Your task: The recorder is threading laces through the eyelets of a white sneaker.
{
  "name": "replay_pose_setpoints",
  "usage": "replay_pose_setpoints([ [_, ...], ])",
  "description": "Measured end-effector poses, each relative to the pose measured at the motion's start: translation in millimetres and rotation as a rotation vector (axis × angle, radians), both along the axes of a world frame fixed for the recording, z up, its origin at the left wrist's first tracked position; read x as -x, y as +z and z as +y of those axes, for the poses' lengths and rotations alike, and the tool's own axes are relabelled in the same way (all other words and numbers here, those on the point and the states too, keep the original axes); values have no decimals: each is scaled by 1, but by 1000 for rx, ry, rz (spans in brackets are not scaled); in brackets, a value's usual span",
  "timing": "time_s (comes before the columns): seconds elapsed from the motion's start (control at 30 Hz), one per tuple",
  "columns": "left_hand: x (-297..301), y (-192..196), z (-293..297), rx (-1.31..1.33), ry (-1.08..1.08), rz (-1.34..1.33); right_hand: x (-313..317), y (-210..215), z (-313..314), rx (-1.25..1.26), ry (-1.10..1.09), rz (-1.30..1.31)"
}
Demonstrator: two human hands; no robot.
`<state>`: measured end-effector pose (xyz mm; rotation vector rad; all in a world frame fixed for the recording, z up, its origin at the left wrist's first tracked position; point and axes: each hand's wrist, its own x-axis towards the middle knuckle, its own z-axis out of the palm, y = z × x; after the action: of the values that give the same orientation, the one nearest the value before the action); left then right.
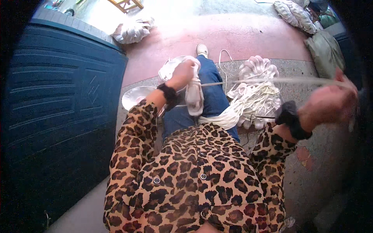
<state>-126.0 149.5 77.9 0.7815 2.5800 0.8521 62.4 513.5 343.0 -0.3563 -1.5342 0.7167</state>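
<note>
In front of my lap, my left hand (182, 75) is closed around a white piece shaped like a shoe upper (194, 101). A flat white lace (287, 80) runs taut from that piece across to the right. Its far end reaches my right hand (330, 101), which is raised at the far right, blurred by motion, with the fingers closed on the lace. A loose bundle of white laces (252, 103) lies across my thigh and over a pile of white, rounded pieces (259, 68) on the ground. Another loose lace (220, 62) curls beside my leg.
A white round dish (134, 96) sits left of my leg, partly hidden by my arm. The blue panelled door (58, 97) stands close on the left. White bundles (134, 31) lie farther ahead, with a grey-green sack (325, 54) at the right and a wooden stool (126, 4) beyond.
</note>
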Motion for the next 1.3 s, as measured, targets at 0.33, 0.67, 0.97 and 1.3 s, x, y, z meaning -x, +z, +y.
replay_pose_setpoints([
  [0.33,-26,-16,-59,6,-7,-48,86,-165,-172,874,1135,-1142],
  [0.67,-47,-18,-55,126,86,86,68,-286,-262,-376,767,-1248],
  [0.97,-49,-23,-52,-81,355,-63,74,-294,-252,-371,953,-1305],
  [1.3,-56,-55,-58,-73,325,-295,47,-41,-108,1313,1947,192],
])
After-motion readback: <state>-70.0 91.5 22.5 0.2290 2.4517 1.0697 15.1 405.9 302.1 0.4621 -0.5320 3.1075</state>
